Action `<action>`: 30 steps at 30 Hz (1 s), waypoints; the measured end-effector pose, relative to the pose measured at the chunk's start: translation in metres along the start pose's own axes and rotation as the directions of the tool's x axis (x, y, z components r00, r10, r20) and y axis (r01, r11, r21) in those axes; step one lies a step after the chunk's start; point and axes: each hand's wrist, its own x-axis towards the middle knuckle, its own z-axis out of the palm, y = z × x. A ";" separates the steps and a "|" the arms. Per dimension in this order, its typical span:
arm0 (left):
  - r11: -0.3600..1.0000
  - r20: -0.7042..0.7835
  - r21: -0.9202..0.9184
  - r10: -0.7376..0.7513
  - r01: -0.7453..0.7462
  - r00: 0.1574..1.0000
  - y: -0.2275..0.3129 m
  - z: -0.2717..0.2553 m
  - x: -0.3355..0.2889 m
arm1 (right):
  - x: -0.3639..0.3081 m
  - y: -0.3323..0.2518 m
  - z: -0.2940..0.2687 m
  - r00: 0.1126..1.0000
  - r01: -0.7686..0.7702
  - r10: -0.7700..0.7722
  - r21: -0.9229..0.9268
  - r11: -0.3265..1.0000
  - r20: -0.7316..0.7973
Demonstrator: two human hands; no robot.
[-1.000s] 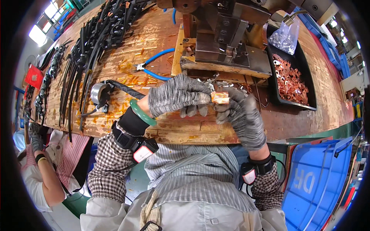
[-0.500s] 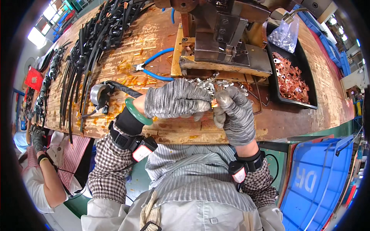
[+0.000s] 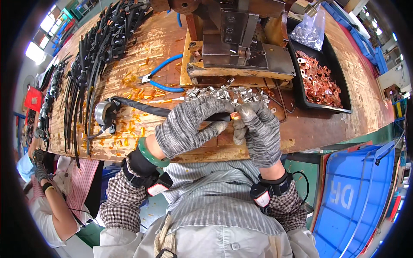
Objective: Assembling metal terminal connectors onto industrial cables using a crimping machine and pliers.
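My gloved left hand (image 3: 191, 127) is closed round a black cable (image 3: 142, 105), its thumb and fingers gripping it close to the end. That cable runs left to a round silver metal part (image 3: 102, 113) lying on the bench. Bright copper (image 3: 235, 115) shows at the cable's end, between my two hands. The thumb and fingertips of my gloved right hand (image 3: 263, 133) pinch at this copper; whether it is bare strands or a small fitting is hidden. Just beyond my fingertips lies a pile of small silver metal sleeves (image 3: 247, 95).
A dark metal press (image 3: 234, 51) stands ahead. Right of it, a black tray (image 3: 304, 99) holds copper terminals (image 3: 320, 81) and a clear bag (image 3: 310, 32). Blue-handled pliers (image 3: 161, 71) and bundled black cables (image 3: 101, 47) lie left. A co-worker's gloved hand (image 3: 39, 165) shows far left.
My left hand has tilted and opened its grip to show the black cable between thumb and fingers. Both hands still meet at the copper end. The whole view has shifted slightly.
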 end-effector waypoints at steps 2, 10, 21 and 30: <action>0.998 0.032 -0.037 -0.046 0.048 0.998 0.005 -0.004 0.000 | -0.001 0.000 0.002 1.000 -0.018 0.019 0.052 0.998 -0.003; 0.914 0.273 -0.334 -0.142 0.232 0.952 -0.007 -0.019 0.010 | -0.005 0.007 -0.008 0.988 0.084 -0.082 -0.009 0.996 0.131; 0.634 0.801 -0.279 -0.261 0.721 0.539 -0.010 -0.015 0.028 | -0.026 0.007 -0.021 0.971 0.051 -0.008 -0.172 0.984 0.240; 0.941 0.629 -0.242 -0.035 0.238 0.777 0.002 -0.012 0.019 | -0.028 -0.014 -0.033 0.812 0.583 -0.317 -0.653 0.483 0.491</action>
